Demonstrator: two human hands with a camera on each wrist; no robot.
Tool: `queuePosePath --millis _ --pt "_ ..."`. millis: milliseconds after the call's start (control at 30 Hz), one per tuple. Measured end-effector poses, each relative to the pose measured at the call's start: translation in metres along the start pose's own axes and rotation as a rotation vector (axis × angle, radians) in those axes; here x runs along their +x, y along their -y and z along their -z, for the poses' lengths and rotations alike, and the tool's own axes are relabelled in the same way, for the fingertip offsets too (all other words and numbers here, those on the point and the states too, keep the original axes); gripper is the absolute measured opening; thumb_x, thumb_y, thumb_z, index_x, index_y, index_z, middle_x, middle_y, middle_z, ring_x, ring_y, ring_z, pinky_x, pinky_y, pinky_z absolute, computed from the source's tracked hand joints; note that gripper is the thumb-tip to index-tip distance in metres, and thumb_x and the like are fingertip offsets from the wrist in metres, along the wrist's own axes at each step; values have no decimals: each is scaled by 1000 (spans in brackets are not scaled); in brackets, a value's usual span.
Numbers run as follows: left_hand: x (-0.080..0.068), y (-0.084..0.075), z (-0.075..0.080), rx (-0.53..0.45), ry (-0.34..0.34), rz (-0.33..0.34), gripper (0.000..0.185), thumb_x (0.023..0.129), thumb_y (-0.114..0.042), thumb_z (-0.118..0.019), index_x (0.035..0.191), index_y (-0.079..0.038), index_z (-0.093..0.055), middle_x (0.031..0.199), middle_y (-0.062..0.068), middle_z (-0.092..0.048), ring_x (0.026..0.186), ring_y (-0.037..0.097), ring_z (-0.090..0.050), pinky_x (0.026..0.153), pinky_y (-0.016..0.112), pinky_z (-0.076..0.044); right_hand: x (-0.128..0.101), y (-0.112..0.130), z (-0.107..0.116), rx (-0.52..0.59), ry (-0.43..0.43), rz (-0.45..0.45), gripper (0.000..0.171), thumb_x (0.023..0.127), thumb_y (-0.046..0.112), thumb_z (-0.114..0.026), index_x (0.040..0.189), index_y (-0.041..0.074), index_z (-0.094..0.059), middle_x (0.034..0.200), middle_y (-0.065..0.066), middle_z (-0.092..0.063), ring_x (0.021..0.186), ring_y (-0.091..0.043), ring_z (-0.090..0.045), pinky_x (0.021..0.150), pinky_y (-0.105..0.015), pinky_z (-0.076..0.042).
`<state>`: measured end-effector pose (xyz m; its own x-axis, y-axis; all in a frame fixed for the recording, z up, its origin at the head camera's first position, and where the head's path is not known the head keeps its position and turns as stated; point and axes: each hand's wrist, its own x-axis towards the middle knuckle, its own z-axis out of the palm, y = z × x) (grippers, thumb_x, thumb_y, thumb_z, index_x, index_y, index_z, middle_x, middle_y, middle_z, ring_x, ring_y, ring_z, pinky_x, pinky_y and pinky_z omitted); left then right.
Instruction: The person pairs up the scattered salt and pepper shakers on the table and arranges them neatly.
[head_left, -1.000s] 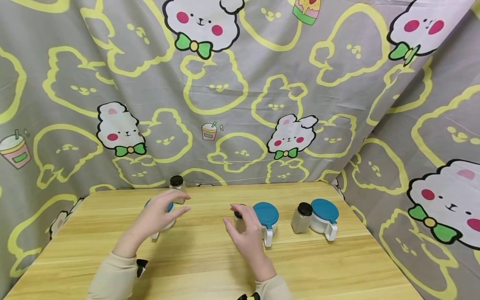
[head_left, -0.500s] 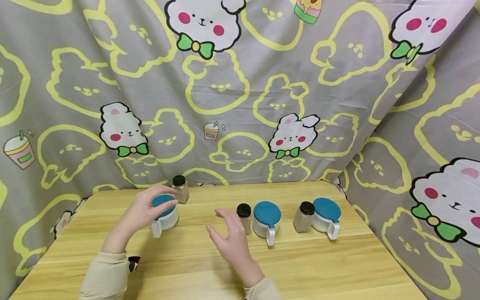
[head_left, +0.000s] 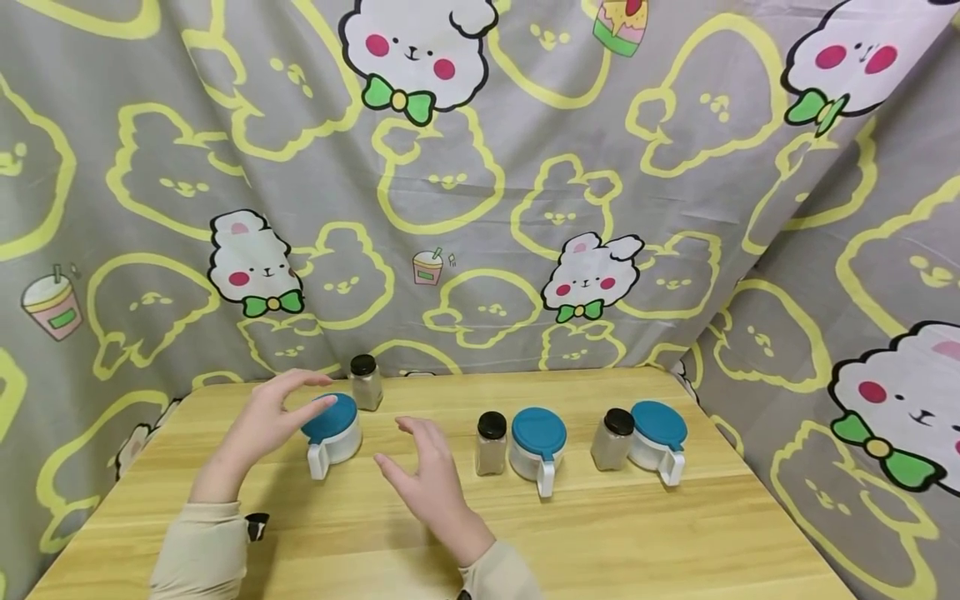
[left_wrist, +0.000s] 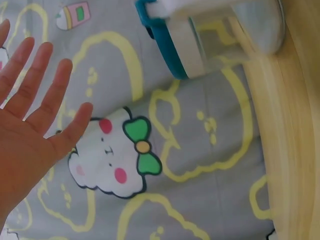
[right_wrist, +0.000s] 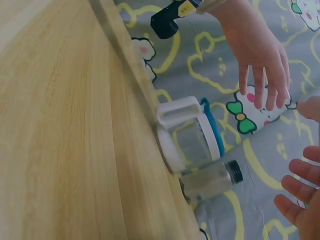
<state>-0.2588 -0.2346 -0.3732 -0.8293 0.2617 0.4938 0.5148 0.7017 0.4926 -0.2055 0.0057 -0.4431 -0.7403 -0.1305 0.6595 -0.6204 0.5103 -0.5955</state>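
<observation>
My left hand hovers open just left of a white jar with a blue lid, its fingertips near the lid's edge. In the left wrist view the left hand shows straight, spread fingers that hold nothing, and the blue-lidded jar is apart from it. My right hand floats open above the table, between that jar and a small glass bottle with a black cap. The right wrist view shows the jar, a black-capped bottle behind it, and the right hand's fingertips.
A second blue-lidded jar stands right of the middle bottle. Further right are another black-capped bottle and a third jar. One more bottle stands at the back edge. Patterned cloth hangs behind and to the right.
Both hands have moved left. The right hand left the middle bottle and now hovers nearer the left jar. The left hand drew back off that jar, so its lid now shows.
</observation>
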Motion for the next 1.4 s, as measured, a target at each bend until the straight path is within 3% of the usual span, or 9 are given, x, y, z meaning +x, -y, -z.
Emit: queuePosePath --millis 167,267,500,633,767,1000,1400 --pt "-4 13 5 30 -40 29 33 90 -32 -70 118 -14 -68 117 6 -69 108 18 -60 82 28 -54 3 3 -11 -34 53 -10 52 90 37 -68 132 9 -55 127 -4 -60 117 -19 -56 96 -35 -52" --pt "-5 21 7 43 -65 39 33 90 -32 -70 117 -13 -68 116 7 -69 106 17 -59 80 21 -51 7 4 -17 -29 103 -55 57 91 40 -67 135 8 -52 130 -5 -57 120 -21 -53 98 -37 -50" --pt "-7 32 11 55 -75 72 34 92 -33 -68 117 -11 -67 114 12 -68 106 29 -60 75 34 -56 18 9 -33 0 225 -209 68 89 44 -68 141 6 -45 137 -9 -51 127 -24 -47 104 -40 -47" --pt "-6 35 12 48 -82 85 36 92 -33 -68 117 -8 -67 114 14 -68 107 32 -60 82 49 -54 24 10 -45 21 243 -274 72 88 45 -69 143 8 -43 140 -9 -48 131 -25 -43 106 -41 -46" --pt "-6 38 11 26 -73 101 38 93 -35 -67 119 -7 -66 116 17 -67 109 35 -60 87 57 -49 27 13 -58 61 221 -340 77 85 46 -72 144 7 -41 143 -10 -45 133 -26 -41 107 -44 -45" --pt "-11 46 11 2 -71 150 42 94 -36 -65 121 -5 -64 119 19 -65 111 35 -58 86 60 -50 29 21 -80 115 154 -457 90 78 49 -77 147 7 -36 146 -10 -40 133 -27 -38 105 -47 -44" --pt "-14 64 9 -19 -78 211 48 94 -40 -62 125 -3 -62 122 23 -63 116 41 -54 91 65 -42 32 27 -112 20 86 -485 101 73 55 -80 150 11 -32 148 -8 -37 136 -27 -37 107 -47 -43"
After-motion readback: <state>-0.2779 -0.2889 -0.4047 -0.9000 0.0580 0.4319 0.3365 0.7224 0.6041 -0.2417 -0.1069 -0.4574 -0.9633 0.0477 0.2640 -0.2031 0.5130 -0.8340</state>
